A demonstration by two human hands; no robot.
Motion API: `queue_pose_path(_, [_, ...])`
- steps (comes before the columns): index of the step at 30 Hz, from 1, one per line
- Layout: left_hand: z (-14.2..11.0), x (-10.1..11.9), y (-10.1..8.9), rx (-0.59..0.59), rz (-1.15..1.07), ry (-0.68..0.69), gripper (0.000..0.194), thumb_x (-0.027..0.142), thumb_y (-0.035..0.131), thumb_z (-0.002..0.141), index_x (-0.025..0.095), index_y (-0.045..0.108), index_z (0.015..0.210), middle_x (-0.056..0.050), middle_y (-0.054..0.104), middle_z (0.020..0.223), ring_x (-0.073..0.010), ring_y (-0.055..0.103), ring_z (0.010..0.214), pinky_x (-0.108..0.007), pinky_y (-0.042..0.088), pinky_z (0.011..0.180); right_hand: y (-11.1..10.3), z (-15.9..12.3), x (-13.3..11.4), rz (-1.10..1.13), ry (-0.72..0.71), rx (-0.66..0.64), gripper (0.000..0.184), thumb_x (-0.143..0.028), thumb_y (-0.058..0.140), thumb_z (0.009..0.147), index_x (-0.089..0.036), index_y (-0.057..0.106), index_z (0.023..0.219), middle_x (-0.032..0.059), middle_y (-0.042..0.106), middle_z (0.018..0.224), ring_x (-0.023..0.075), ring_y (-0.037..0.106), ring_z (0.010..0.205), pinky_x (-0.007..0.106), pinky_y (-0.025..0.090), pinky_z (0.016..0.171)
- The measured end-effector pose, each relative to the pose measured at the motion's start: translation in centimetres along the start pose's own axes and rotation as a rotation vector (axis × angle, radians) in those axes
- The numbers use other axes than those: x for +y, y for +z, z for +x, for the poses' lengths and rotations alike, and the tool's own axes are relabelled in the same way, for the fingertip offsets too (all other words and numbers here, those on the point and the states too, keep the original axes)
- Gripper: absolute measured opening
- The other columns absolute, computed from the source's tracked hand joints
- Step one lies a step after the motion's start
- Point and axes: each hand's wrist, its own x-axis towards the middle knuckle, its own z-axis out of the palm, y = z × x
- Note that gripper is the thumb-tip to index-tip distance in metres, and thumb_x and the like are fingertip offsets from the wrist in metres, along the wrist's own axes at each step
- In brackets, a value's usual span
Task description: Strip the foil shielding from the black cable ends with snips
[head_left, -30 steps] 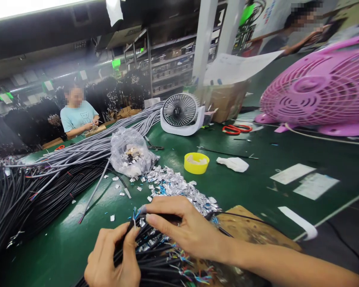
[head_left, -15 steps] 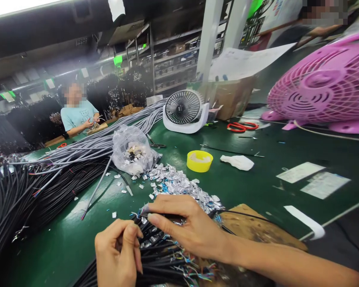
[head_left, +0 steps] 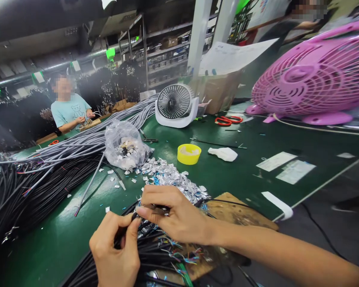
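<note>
My left hand (head_left: 115, 245) is closed, with thumb and index finger pinching the end of a black cable (head_left: 134, 215). Against that same end rests the thumb of my right hand (head_left: 175, 213), whose fingers curl round something dark and slim, mostly covered by them. Below both hands lies a bundle of black cables (head_left: 149, 255) with stripped, many-coloured wire ends (head_left: 187, 255). Behind my right hand spreads a heap of silver foil scraps (head_left: 167, 177) mixed with blue bits.
A worn wooden board (head_left: 236, 213) lies at the right. Further back are a clear plastic bag (head_left: 122, 137), yellow ring-shaped container (head_left: 189, 154), white fan (head_left: 176, 105), red-handled scissors (head_left: 227, 120) and pink fan (head_left: 305, 79). Grey cables (head_left: 86, 137) run along the left; a co-worker (head_left: 70, 109) sits beyond.
My left hand came off the cable end with thumb and fingers together, then returned to pinch it. The right hand's fingers have drawn in closer. The view has shifted slightly.
</note>
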Motion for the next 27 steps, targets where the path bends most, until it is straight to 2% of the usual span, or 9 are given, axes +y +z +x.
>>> queue_pose_path(5, [0.1,-0.1,-0.1,-0.02,-0.037,-0.032,0.012,0.016,0.061,0.077,0.019,0.064,0.065,0.003,0.052,0.054,-0.0078,0.044,0.047,-0.022,0.035,0.05,-0.1,0.3,0.4,0.067,0.027,-0.042,0.025,-0.018,0.048,0.081,-0.014,0.042,0.056,-0.003,0.038,0.057,0.0065,0.032,0.053,0.02,0.025,0.05])
queue_pose_path(9, [-0.2,-0.4,-0.5,-0.113,-0.159,-0.134,0.019,0.024,0.061,0.079,0.018,0.061,0.061,0.003,0.052,0.052,-0.009,0.05,0.045,-0.02,0.04,0.045,0.1,1.0,0.6,0.511,0.299,-0.237,0.028,-0.033,0.048,0.079,-0.017,0.038,0.059,-0.0052,0.033,0.054,0.0053,0.029,0.046,0.019,0.026,0.045])
queue_pose_path(11, [-0.4,-0.6,-0.7,-0.164,-0.223,-0.198,0.024,0.03,0.06,0.081,0.017,0.057,0.061,0.004,0.048,0.049,-0.0081,0.049,0.039,-0.019,0.04,0.039,0.3,1.5,0.6,0.568,0.291,-0.307,0.026,-0.035,0.046,0.079,-0.017,0.038,0.06,-0.0052,0.033,0.054,0.0055,0.03,0.045,0.019,0.026,0.044])
queue_pose_path(15, [-0.4,-1.3,-1.0,-0.192,-0.274,-0.299,0.023,0.037,0.054,0.085,0.016,0.058,0.079,0.003,0.055,0.052,-0.0087,0.051,0.037,-0.017,0.039,0.034,0.3,2.7,0.6,0.016,-0.093,-0.136,0.021,-0.019,0.047,0.075,-0.015,0.04,0.056,-0.0024,0.033,0.058,0.0071,0.026,0.052,0.022,0.019,0.048])
queue_pose_path(16, [-0.3,-1.4,-1.0,-0.191,-0.276,-0.312,0.023,0.037,0.052,0.087,0.016,0.059,0.082,0.003,0.055,0.05,-0.0085,0.049,0.035,-0.017,0.037,0.032,0.4,2.8,0.5,-0.06,-0.138,-0.099,0.021,-0.018,0.047,0.075,-0.015,0.04,0.055,-0.0022,0.032,0.058,0.0075,0.024,0.052,0.023,0.018,0.048])
queue_pose_path(18, [-0.1,-1.6,-1.2,-0.176,-0.276,-0.315,0.024,0.037,0.051,0.087,0.016,0.06,0.078,0.003,0.052,0.047,-0.0084,0.048,0.036,-0.017,0.036,0.033,0.6,2.9,0.4,0.042,-0.077,-0.104,0.022,-0.021,0.047,0.076,-0.016,0.038,0.056,-0.0021,0.034,0.058,0.0074,0.026,0.052,0.022,0.02,0.047])
queue_pose_path(22, [0.1,-1.6,-1.3,-0.101,-0.266,-0.261,0.027,0.035,0.063,0.077,0.016,0.055,0.06,0.001,0.051,0.056,-0.0109,0.052,0.051,-0.021,0.046,0.048,1.4,2.3,-0.2,0.658,0.373,-0.23,0.031,-0.038,0.046,0.079,-0.019,0.032,0.06,-0.0064,0.029,0.051,0.0055,0.025,0.043,0.018,0.024,0.04])
queue_pose_path(23, [0.1,-1.5,-1.2,-0.081,-0.26,-0.251,0.026,0.033,0.064,0.076,0.017,0.054,0.059,0.001,0.051,0.056,-0.0111,0.052,0.052,-0.021,0.046,0.049,1.6,2.1,-0.4,0.69,0.397,-0.202,0.032,-0.041,0.048,0.078,-0.019,0.033,0.059,-0.0067,0.029,0.051,0.0053,0.025,0.043,0.018,0.024,0.04])
queue_pose_path(27, [-0.2,-1.0,-0.8,-0.043,-0.246,-0.248,0.019,0.027,0.061,0.079,0.018,0.056,0.062,0.001,0.055,0.057,-0.0117,0.054,0.052,-0.021,0.047,0.05,1.4,2.2,-0.8,0.449,0.233,0.038,0.032,-0.036,0.055,0.076,-0.016,0.041,0.055,-0.0031,0.037,0.053,0.0064,0.032,0.052,0.02,0.025,0.047])
